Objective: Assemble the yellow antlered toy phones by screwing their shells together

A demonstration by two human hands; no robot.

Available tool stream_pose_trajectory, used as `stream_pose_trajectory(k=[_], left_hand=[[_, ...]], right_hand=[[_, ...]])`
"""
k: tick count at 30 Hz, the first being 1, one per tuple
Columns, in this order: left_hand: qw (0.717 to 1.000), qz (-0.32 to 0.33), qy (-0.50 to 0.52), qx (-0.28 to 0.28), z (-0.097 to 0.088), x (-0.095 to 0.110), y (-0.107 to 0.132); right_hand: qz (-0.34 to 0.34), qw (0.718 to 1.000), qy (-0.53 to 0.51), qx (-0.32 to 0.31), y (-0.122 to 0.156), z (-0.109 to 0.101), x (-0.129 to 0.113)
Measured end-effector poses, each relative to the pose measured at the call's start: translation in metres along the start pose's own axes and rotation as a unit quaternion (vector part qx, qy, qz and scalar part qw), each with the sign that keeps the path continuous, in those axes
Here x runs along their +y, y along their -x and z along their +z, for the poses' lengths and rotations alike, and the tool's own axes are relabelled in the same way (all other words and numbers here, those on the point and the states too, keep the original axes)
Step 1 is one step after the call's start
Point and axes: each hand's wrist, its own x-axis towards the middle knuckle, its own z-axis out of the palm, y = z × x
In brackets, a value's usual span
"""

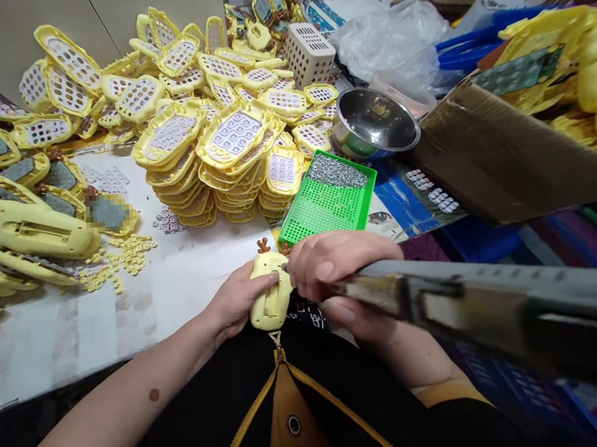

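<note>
My left hand [238,292] grips a pale yellow toy phone shell [270,310] with small brown antlers, its thumb lying across the back face. An open slot and screw holes show on that face. In my right hand [338,258] is a long grey power screwdriver [447,296], fingers wrapped round its front end. The driver's tip meets the upper right part of the shell, partly hidden by my fingers. Just beyond my hands lies a green perforated tray [322,205], with a heap of small silver screws [336,171] at its far end.
Yellow shell halves with keypads stand in stacks [231,143] behind. More shells [33,227] and loose yellow buttons [118,263] lie left. A steel bowl [376,123], white perforated basket [309,53], plastic bag [389,42] and cardboard box [515,152] are at right.
</note>
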Motion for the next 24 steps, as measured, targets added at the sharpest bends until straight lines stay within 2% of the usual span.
stream_pose_trajectory(k=[3, 5, 7, 10, 14, 19, 24], left_hand=[[0.996, -0.003, 0.081, 0.021, -0.006, 0.004, 0.002], [0.991, 0.009, 0.119, 0.053, -0.008, 0.007, 0.004], [0.990, 0.017, 0.129, 0.062, -0.009, 0.009, 0.005], [0.994, 0.005, 0.099, 0.045, -0.008, 0.010, 0.004], [0.995, -0.005, 0.084, 0.048, -0.005, 0.012, 0.002], [0.994, -0.019, 0.087, 0.061, -0.005, 0.014, 0.001], [0.994, -0.026, 0.086, 0.068, -0.006, 0.013, 0.000]], right_hand=[[-0.093, 0.995, -0.026, 0.010, -0.008, -0.025, 0.005], [-0.120, 0.991, -0.013, 0.051, -0.009, -0.045, 0.017], [-0.118, 0.987, 0.020, 0.104, -0.006, -0.062, 0.030], [-0.088, 0.980, 0.062, 0.169, 0.000, -0.077, 0.044], [-0.056, 0.975, 0.088, 0.198, 0.004, -0.082, 0.052], [-0.014, 0.979, 0.064, 0.192, 0.006, -0.083, 0.057], [-0.017, 0.978, 0.059, 0.198, 0.004, -0.084, 0.062]])
